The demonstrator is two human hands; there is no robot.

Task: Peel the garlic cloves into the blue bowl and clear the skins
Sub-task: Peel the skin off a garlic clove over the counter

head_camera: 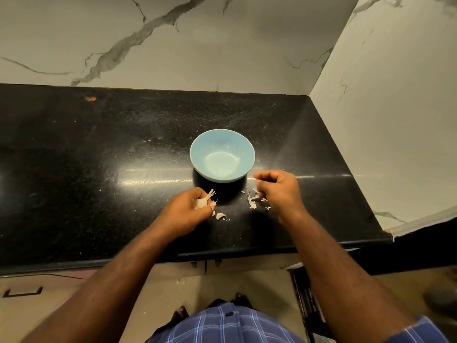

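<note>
Left hand [188, 209] first, over the bench [99, 157] near its front edge: the fingers are curled tight round a garlic piece [204, 199], its papery tip poking out toward the bowl. Just right of that hand, a loose clove [220, 216] lies on the bench with a few flakes beside it. Behind it, mid-bench, sits the blue bowl [222, 154], upright, and nothing shows inside it. On to the right: a scatter of garlic skins [254, 200] lies on the dark surface in front of the bowl's right side, right beside the right hand [278, 189]. That hand hovers just off the bowl's front-right rim, fingers curled in, with thumb and forefinger pinching what looks like a thin sliver of skin [254, 179]; it's too small to be sure. Behind the bench rises the marble wall [173, 45], which turns a corner at the bench's right end.
</note>
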